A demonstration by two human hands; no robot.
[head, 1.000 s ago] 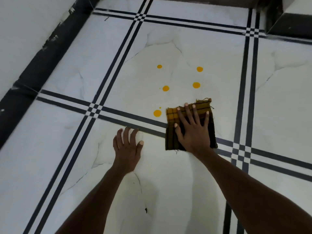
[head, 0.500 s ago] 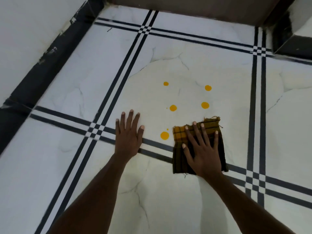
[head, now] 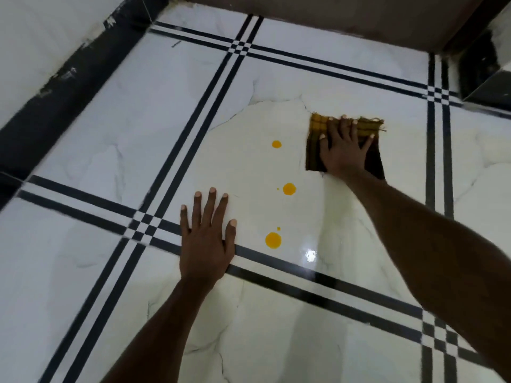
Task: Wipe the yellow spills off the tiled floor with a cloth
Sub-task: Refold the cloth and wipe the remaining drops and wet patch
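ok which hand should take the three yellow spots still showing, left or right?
Right. The right hand is flat on the cloth, beside the farthest spill. The left hand is bare, palm planted on the floor as a brace.

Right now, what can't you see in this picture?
- Head view: the floor under the cloth; the cloth and the right hand hide any yellow there.
- Tile under the left hand: hidden by the palm.
- Dark object top right: cut off by the edge.
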